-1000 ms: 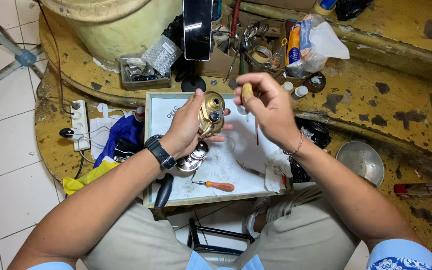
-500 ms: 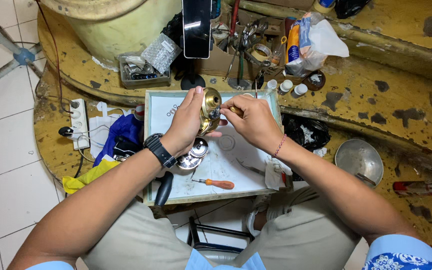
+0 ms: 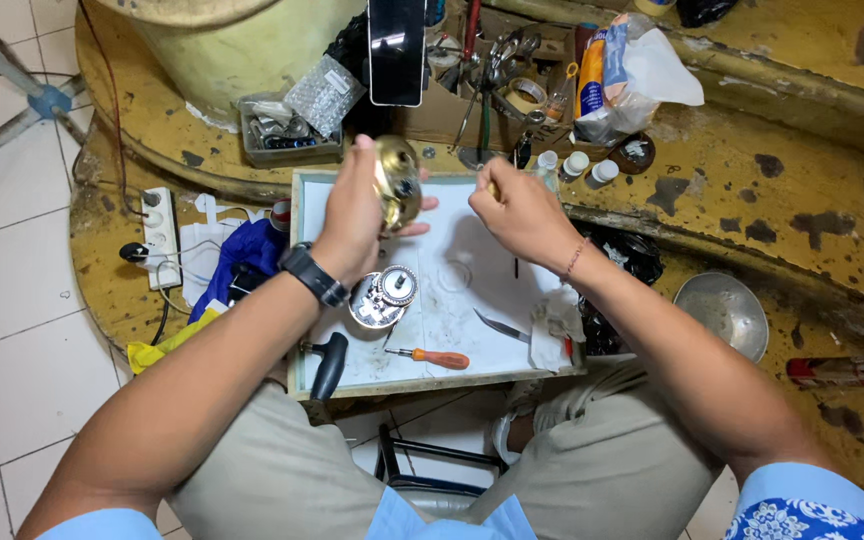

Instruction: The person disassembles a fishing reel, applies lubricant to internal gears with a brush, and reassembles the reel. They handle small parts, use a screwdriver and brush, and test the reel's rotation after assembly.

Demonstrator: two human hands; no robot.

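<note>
My left hand (image 3: 352, 215) grips a round brass-coloured reel body (image 3: 398, 182), held up over a white-topped work tray (image 3: 442, 375). My right hand (image 3: 520, 212) is closed around a thin tool with a yellowish handle; its dark shaft (image 3: 516, 266) points down below the fist, a little to the right of the brass part. A silver geared reel part (image 3: 382, 297) lies on the tray under my left wrist. A black watch sits on my left wrist.
On the tray lie an orange-handled screwdriver (image 3: 435, 357), a small blade (image 3: 500, 327), a black T-handle tool (image 3: 329, 364) and a rag. Behind stand a phone (image 3: 397, 50), small bottles, pliers and a parts box. A metal bowl (image 3: 721, 312) is at right, a power strip (image 3: 159, 235) at left.
My right hand has pulled away from the brass part to the right, with the tool in it. My left hand has lifted the brass part slightly higher.
</note>
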